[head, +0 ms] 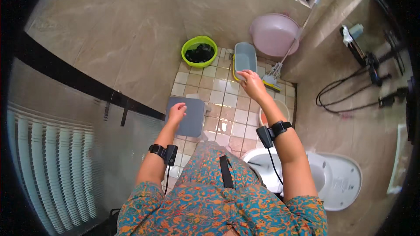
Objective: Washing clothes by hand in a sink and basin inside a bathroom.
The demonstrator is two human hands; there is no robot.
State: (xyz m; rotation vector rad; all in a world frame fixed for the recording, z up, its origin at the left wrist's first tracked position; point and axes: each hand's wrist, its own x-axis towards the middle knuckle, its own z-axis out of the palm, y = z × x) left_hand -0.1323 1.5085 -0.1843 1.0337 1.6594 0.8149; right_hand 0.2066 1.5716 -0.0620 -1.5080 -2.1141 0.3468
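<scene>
My right hand [253,85] hangs above the floor, its fingers bent and nothing visible in them. In the view it overlaps the near end of a grey rectangular plastic bucket [245,55] with a yellow edge beneath; touch between them does not show. Over a grey square-topped stool [193,123] is my left hand [177,113], loosely curled and holding nothing that I can see. Beyond the stool, a lime-green basin [184,59] holds dark, wet-looking cloth [199,54].
A pink basin [274,36] leans on the far wall beside a squeeze mop [274,75]. Right of me stand a round pale bucket [283,108] and a toilet with its lid raised [344,183]. A shower hose [328,88] loops from the right wall; a glass door [128,144] is at left.
</scene>
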